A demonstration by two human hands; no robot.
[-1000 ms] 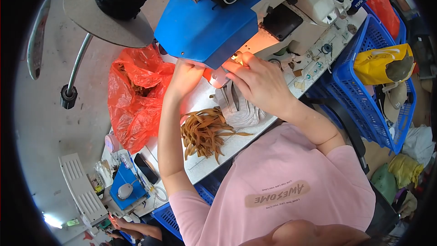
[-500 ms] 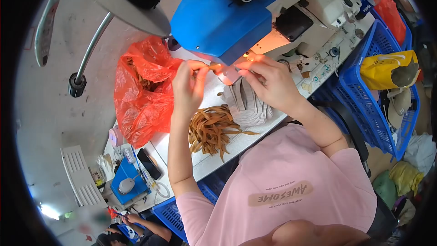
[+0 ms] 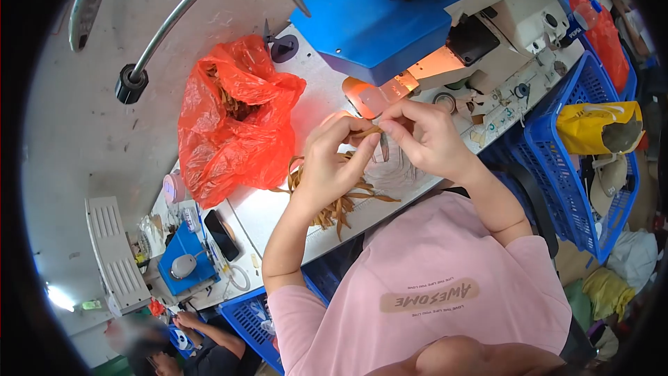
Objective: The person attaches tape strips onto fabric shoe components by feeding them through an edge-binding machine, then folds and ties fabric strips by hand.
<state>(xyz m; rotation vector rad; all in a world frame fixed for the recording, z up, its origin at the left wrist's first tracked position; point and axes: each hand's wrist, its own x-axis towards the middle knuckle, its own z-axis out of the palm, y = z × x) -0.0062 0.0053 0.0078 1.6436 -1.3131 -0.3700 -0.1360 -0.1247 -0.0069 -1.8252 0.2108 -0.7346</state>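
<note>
A short brown strip (image 3: 367,132) is pinched between the fingers of my left hand (image 3: 332,160), in front of the blue sewing machine head (image 3: 379,28). My right hand (image 3: 430,138) closes thumb and forefinger at the strip's right end, close to the left fingertips. Below my left hand and partly covered by it lies a pile of brown strips (image 3: 342,210). Under my right hand is a bundle of white strips (image 3: 398,170), partly hidden. The lit machine bed (image 3: 376,97) sits just beyond my fingers.
A red plastic bag (image 3: 240,132) with brown strips inside stands left. A phone (image 3: 221,235) and a blue tray (image 3: 186,268) lie lower left. Blue baskets (image 3: 550,143) line the right side. Another person's arm (image 3: 216,334) shows at bottom left.
Both hands have come away from the machine's needle area toward my body, and their fingertips have drawn together on the brown strip. The camera view has shifted a little.
</note>
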